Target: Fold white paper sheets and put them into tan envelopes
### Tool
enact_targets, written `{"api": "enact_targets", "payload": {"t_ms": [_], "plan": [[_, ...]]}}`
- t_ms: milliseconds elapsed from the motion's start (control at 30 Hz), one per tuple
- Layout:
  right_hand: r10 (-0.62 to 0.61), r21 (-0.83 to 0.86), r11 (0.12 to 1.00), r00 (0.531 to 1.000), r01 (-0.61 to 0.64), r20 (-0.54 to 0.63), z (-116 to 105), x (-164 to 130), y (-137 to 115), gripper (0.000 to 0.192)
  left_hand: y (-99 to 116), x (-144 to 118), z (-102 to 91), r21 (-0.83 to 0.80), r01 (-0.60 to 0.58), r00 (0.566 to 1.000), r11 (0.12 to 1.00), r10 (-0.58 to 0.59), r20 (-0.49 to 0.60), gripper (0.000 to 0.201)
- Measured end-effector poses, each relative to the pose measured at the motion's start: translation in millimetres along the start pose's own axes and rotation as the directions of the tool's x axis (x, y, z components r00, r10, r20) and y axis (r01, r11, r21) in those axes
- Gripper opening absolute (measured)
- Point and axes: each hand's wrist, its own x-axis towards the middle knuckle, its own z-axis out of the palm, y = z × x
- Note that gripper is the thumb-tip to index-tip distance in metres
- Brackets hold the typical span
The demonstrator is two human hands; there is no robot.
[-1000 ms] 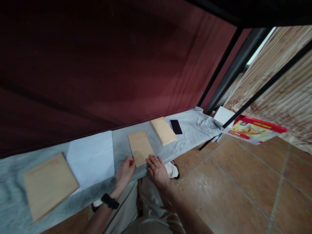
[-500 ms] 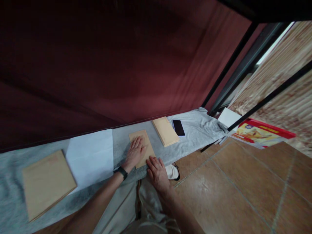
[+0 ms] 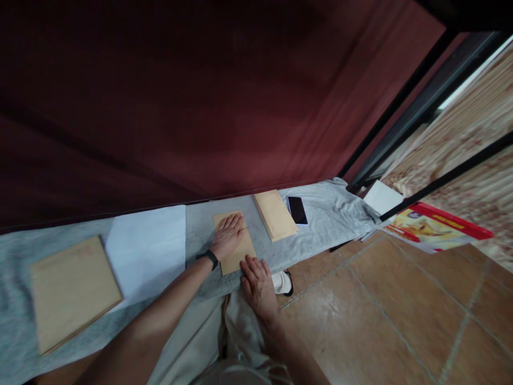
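Left hand (image 3: 228,235) slid further up envelope (image 3: 239,255), flat, right hand (image 3: 257,280) at edge

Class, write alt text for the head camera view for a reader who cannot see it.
A person's left hand lies flat on a brown envelope on a grey cloth-covered table, the right hand at its near corner. A stack of envelopes and a phone lie to the right.

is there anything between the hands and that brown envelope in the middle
Nothing visible. The left hand lies flat on top of the brown envelope, and the right hand rests at its near corner on the grey cloth. The envelope stack and the phone lie off to the right, apart from it.
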Motion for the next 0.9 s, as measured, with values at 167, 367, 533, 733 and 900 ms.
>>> {"api": "enact_targets", "payload": {"t_ms": [167,367,533,733,900], "plan": [[0.006,0.010,1.000,1.000,-0.006,0.007,0,-1,0,0.052,1,0,2.1,0.004,-0.041,0.999,0.999,0.041,0.006,0.059],[0.005,0.002,1.000,1.000,-0.005,0.017,1,-1,2,0.051,5,-14,6.7,-0.024,-0.133,0.990,0.991,0.134,0.053,0.059],[0.010,0.006,1.000,1.000,-0.010,-0.026,2,-1,1,0.051,11,-28,11.6,-0.076,-0.184,0.981,0.980,0.188,0.052,0.059],[0.021,0.034,0.999,0.998,-0.019,-0.056,4,-1,2,0.046,20,-48,7.4,-0.089,-0.246,0.967,0.965,0.250,0.041,0.058],[0.017,0.041,0.999,0.999,-0.015,-0.046,7,-1,5,0.047,28,-68,4.3,-0.110,-0.246,0.963,0.963,0.255,0.082,0.057]]}}
